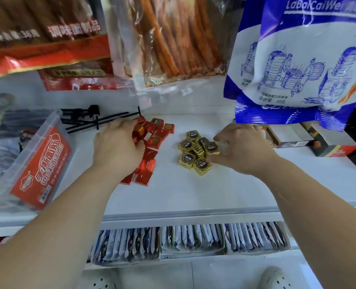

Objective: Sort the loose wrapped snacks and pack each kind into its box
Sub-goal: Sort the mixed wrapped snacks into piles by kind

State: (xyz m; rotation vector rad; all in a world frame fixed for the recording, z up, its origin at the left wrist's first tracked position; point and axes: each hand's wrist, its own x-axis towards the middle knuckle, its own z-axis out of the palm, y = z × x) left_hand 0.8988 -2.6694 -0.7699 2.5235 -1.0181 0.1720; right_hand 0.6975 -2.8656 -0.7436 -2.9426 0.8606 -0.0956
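Two piles of small square wrapped snacks lie on the white shelf [193, 195]. The red-wrapped pile [156, 140] is on the left, the gold-wrapped pile [193, 153] in the middle. My left hand [118, 142] lies over the red pile, its fingers curled round several red pieces. My right hand [243, 149] is at the right side of the gold pile, and its fingertips pinch a gold piece [211, 148]. Open snack boxes [298, 138], one of them black and red, stand at the right, partly hidden behind a hanging bag.
A clear plastic tub with a red label [39, 163] stands at the left. Black display hooks [85, 119] lie behind the red pile. Large snack bags hang overhead, a blue and white one [298, 59] at the right. Packets fill a lower shelf [193, 240].
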